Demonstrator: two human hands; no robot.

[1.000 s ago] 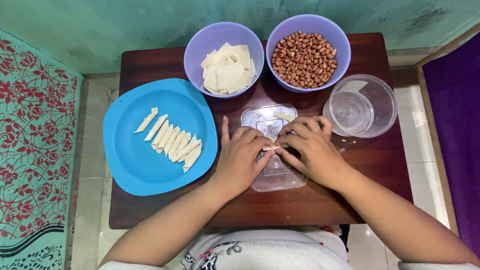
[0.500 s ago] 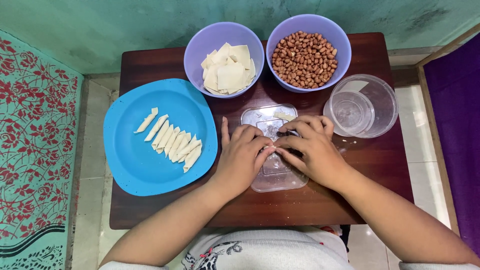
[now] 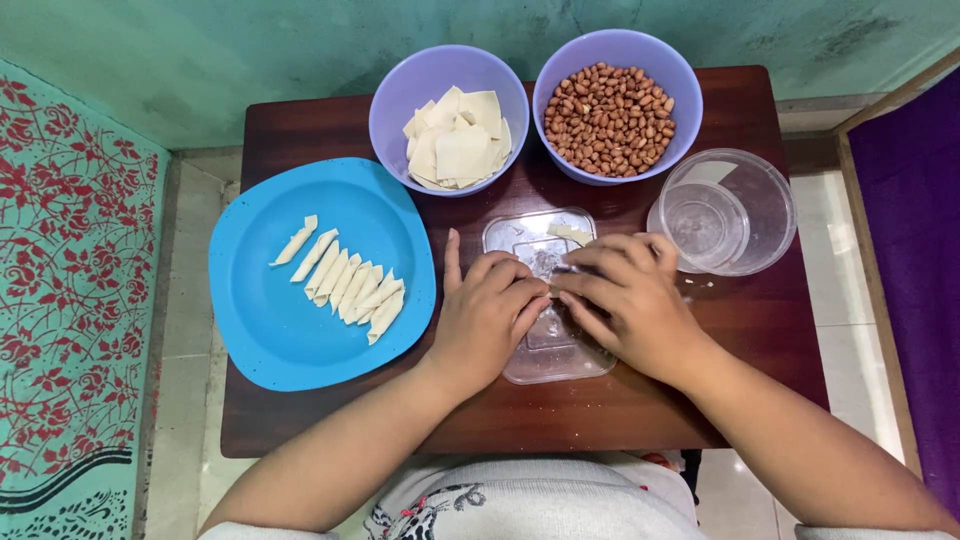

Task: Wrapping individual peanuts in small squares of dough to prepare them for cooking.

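Observation:
My left hand and my right hand meet fingertip to fingertip over a clear plastic lid at the middle of the dark wooden table. Between the fingertips they pinch a small dough wrapper, now almost wholly hidden by the fingers. A scrap of dough lies on the lid just beyond my right hand. To the left, a blue plate holds a row of several rolled dough pieces.
Behind the hands stand a purple bowl of flat square wrappers and a second purple bowl of peanuts. A clear round container sits at the right. Tiled floor and a green wall surround the small table.
The fingers of both hands have closed in over the wrapper, which showed between the fingertips a second ago. My right hand has shifted slightly forward. Nothing else moved.

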